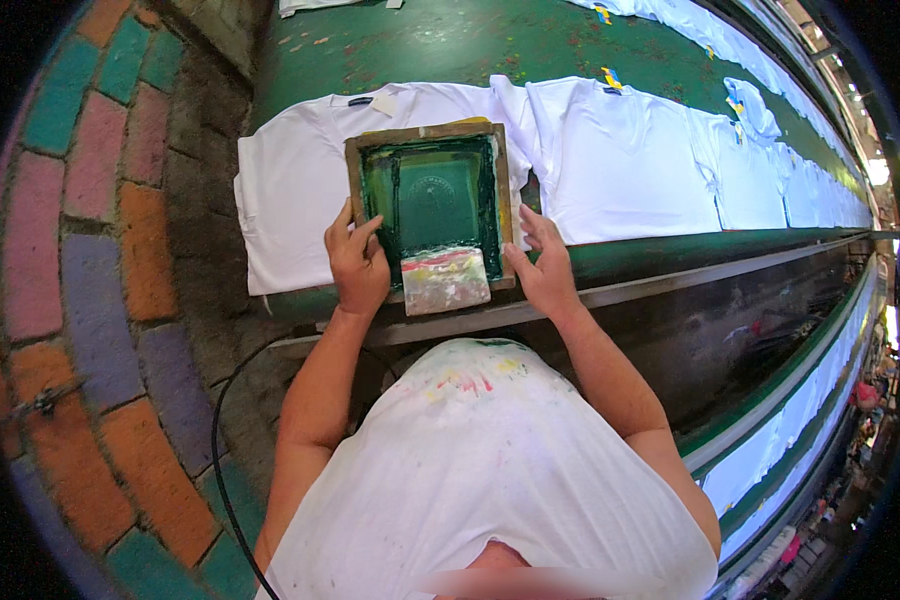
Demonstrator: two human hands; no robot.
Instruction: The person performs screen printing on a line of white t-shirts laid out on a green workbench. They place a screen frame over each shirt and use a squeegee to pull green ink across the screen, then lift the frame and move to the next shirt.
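A wooden-edged printing screen (427,128) with green mesh and dark green ink along its inner borders lies over a white T-shirt (295,180). A faint round design shows in the mesh. My left hand (358,262) grips the screen's left side bar, thumb over the inside and fingers outside. Beside the right bar is my right hand (544,262), fingers stretched and apart, its thumb tip at the wood. Between the hands, a paint-smeared, pale squeegee (445,285) rests on the near end of the screen and overhangs its near edge.
More white T-shirts (620,165) lie in a row along the green table (390,50) to the right. Small yellow-and-blue pieces (611,78) sit by some collars. A black cable (217,450) hangs at my left, over coloured paving bricks (100,290). Another shirt-covered table (770,450) stands at the right.
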